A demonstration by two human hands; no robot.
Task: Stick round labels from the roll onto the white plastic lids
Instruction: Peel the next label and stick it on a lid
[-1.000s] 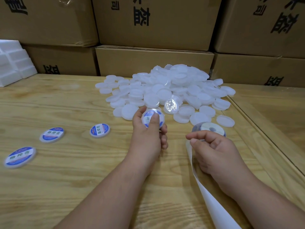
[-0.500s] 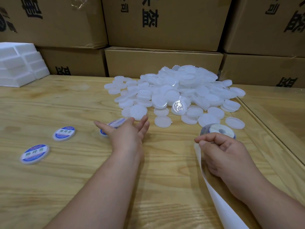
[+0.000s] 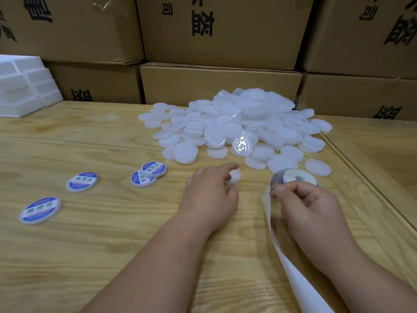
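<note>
The left hand [image 3: 211,195] is reaching forward over the wooden table [image 3: 94,249], its fingers curling onto a single blank white lid [image 3: 235,175] that is lying just near of the heap; the fingertips are touching the lid's near edge, though whether they are actually pinching it I cannot tell, since the hand is covering most of it. The right hand [image 3: 309,208] is sitting to the right, thumb and forefinger pinching at the edge of the label roll [image 3: 293,177], which is lying flat on the table just beyond the knuckles. A long white strip of backing paper [image 3: 291,267] is trailing from the roll toward the near edge, passing under the right wrist. The big pile of white plastic lids [image 3: 239,123] is spreading across the far middle of the table, with a shiny clear disc [image 3: 242,145] resting on its near slope. Four labelled lids are lying to the left: two overlapping ones [image 3: 147,175] nearest the left hand, one [image 3: 82,181] further left, and one [image 3: 40,210] at the near left, somewhat blurred. Cardboard boxes [image 3: 221,82] are standing stacked behind the table, and white foam blocks [image 3: 24,86] are sitting at the far left corner.
</note>
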